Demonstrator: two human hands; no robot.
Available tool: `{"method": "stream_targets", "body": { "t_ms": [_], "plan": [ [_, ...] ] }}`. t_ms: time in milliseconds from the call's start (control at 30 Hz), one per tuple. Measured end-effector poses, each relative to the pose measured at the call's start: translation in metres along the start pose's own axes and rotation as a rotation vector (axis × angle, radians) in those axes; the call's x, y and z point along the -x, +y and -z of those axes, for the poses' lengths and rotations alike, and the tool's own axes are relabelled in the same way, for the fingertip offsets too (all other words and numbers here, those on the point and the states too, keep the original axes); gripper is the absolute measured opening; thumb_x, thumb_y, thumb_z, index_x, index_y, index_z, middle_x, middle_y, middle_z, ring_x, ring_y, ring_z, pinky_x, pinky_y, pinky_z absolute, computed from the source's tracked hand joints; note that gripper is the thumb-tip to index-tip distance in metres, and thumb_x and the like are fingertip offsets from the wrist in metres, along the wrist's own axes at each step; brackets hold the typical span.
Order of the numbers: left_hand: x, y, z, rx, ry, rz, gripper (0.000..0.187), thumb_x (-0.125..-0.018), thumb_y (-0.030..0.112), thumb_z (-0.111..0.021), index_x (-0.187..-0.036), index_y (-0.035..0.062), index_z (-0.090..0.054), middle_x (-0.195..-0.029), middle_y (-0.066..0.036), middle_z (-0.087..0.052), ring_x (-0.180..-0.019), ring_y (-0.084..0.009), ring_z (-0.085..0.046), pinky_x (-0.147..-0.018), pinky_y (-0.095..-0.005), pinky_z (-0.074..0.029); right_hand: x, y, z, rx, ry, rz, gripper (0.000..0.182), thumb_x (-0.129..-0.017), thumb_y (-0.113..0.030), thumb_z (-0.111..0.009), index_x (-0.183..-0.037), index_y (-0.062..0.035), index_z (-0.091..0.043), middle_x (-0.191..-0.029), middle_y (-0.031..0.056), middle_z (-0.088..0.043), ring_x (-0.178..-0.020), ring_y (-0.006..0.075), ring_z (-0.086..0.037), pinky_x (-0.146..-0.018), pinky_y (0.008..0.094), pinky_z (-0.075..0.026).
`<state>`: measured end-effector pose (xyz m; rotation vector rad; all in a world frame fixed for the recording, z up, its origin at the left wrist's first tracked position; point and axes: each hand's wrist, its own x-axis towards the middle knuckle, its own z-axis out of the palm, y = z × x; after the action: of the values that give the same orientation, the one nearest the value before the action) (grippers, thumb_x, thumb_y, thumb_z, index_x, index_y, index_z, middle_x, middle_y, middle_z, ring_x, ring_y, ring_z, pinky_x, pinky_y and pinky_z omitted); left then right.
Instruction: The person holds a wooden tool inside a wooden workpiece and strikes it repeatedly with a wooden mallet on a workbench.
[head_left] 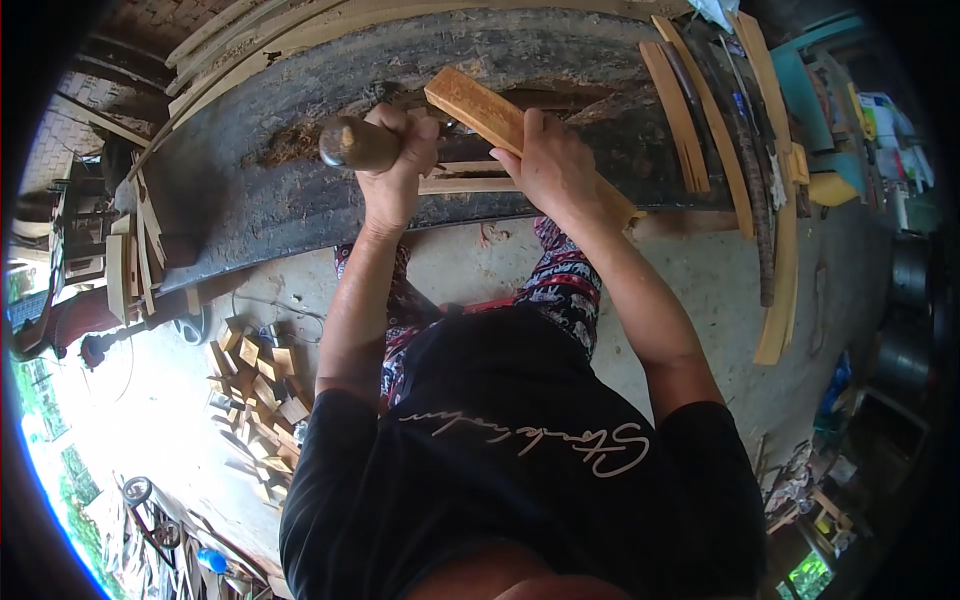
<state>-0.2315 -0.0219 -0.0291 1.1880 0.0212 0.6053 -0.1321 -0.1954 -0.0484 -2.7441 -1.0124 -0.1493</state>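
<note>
My left hand [398, 150] is closed around the thick rounded wooden handle of a tool [352, 143], held over the dark, worn workbench [300, 190]. What the tool's working end looks like is hidden behind my fingers. My right hand [553, 165] grips a light-coloured wooden block [478, 106] that lies slanted on the bench, its far end pointing up and left. Thin pale wooden strips [465, 184] lie on the bench just below both hands. Wood shavings [290, 145] sit on the bench to the left.
Long curved wooden slats [700, 120] lean at the bench's right end. A pile of small wood offcuts [255, 385] lies on the concrete floor at the left. Stacked planks [135, 255] stand at the bench's left end. Cluttered shelves [880, 130] fill the far right.
</note>
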Motion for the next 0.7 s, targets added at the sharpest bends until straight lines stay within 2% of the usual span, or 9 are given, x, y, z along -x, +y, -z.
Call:
{"method": "stream_targets", "body": {
  "t_ms": [267,467,533,667,700],
  "plan": [
    [-0.003,-0.002,0.003,0.004,-0.078,0.030,0.025,-0.092,0.009,-0.068,-0.082,0.0095,-0.045,-0.068,0.001,-0.048,-0.055,-0.0072,-0.045,-0.047,-0.0254,-0.037,0.001,0.003,-0.005,0.002,0.036,0.019,0.056,-0.083,-0.048,-0.071,-0.106,0.0002,-0.052,-0.088,0.0144,-0.062,-0.076,0.0298,-0.068,-0.058,0.0408,-0.057],
    [-0.005,-0.009,0.003,-0.209,-0.090,0.024,0.025,-0.089,0.011,-0.071,-0.082,0.0093,-0.047,-0.072,0.002,-0.047,-0.060,-0.0080,-0.046,-0.053,-0.0257,-0.040,0.001,0.003,-0.006,0.016,0.060,0.030,0.057,-0.082,-0.048,-0.072,-0.105,0.0009,-0.053,-0.086,0.0140,-0.063,-0.076,0.0291,-0.069,-0.057,0.0401,-0.057],
    [-0.011,-0.012,0.006,-0.402,-0.090,-0.124,0.025,-0.088,0.015,-0.073,-0.084,0.0092,-0.049,-0.072,0.002,-0.048,-0.065,-0.0094,-0.048,-0.058,-0.0270,-0.043,0.002,0.003,-0.006,0.027,0.064,0.027,0.058,-0.082,-0.048,-0.072,-0.106,0.0010,-0.053,-0.086,0.0140,-0.063,-0.076,0.0289,-0.069,-0.057,0.0401,-0.057],
    [-0.008,-0.012,0.003,-0.253,-0.036,-0.127,0.025,-0.088,0.018,-0.073,-0.084,0.0085,-0.050,-0.076,0.002,-0.050,-0.069,-0.0110,-0.050,-0.062,-0.0280,-0.044,0.001,0.002,-0.005,0.021,0.073,0.029,0.059,-0.081,-0.047,-0.073,-0.106,0.0016,-0.053,-0.086,0.0140,-0.063,-0.073,0.0286,-0.069,-0.056,0.0398,-0.057],
    [-0.008,-0.013,0.002,-0.232,0.048,-0.150,0.026,-0.087,0.019,-0.074,-0.084,0.0079,-0.051,-0.075,0.001,-0.051,-0.066,-0.0106,-0.050,-0.059,-0.0273,-0.043,0.001,0.003,-0.006,0.020,0.077,0.030,0.059,-0.081,-0.047,-0.074,-0.106,0.0018,-0.053,-0.085,0.0141,-0.063,-0.072,0.0285,-0.069,-0.055,0.0396,-0.057]
  ]
}}
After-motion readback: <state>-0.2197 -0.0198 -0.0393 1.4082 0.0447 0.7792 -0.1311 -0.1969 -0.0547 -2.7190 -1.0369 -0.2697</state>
